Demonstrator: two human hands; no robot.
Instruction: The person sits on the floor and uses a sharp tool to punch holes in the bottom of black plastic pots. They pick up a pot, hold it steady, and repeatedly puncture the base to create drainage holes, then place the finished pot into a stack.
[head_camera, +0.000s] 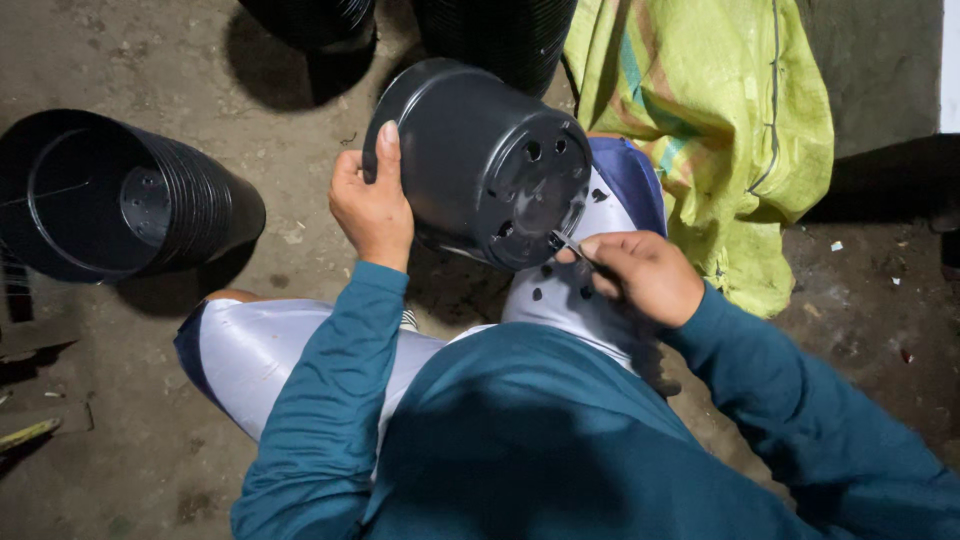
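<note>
The left hand (372, 205) clasps a black pot's (470, 150) rim at nine o'clock. The right hand (645, 275) pinches a thin tool (572, 246) against the pot's base at five o'clock.

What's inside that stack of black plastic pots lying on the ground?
The stack of black plastic pots shows only its innermost pot's dark wall and holed bottom, nothing else inside. The pots nested beneath are covered except their rims.

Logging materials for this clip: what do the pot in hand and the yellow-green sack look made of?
Black pot: likely thin moulded plastic, matte with a faint sheen, round holes in its base. Yellow-green sack: apparently woven plastic fabric, creased, with stitched seams and coloured stripes.
</note>
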